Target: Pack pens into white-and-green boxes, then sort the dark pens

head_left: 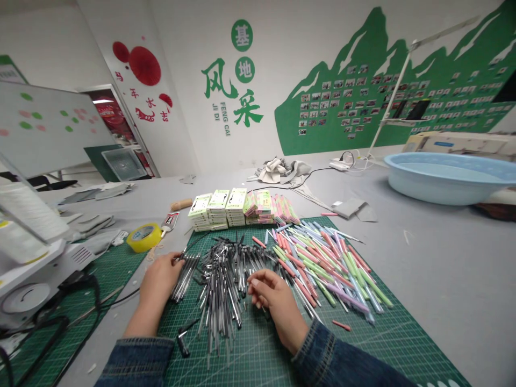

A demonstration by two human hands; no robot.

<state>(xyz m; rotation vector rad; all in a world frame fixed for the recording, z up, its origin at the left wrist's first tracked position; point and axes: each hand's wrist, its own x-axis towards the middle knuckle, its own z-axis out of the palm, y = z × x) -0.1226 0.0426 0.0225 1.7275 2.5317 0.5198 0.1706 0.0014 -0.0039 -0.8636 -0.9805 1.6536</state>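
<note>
My left hand [159,282] is closed in a pinch at the top of a small row of clear pens [186,279]. A dark slim piece shows at its fingertips, too small to name. Over the right edge of a large heap of clear, black-tipped pens [220,290], my right hand [276,301] has its fingers curled and thumb near the forefinger; whatever it holds, if anything, is hidden. To the right of that hand lies a pile of pastel pens [322,263] in pink, green, blue and purple. Bent black pieces [183,341] rest between my forearms.
A green cutting mat [403,344] lies beneath the pens. Behind them stand stacked small boxes [220,207]. At the left are yellow tape [144,237], a glue tube [170,221] and a white machine [28,290]. A blue basin [447,183] sits right; crumpled cloth [278,171] lies at the back.
</note>
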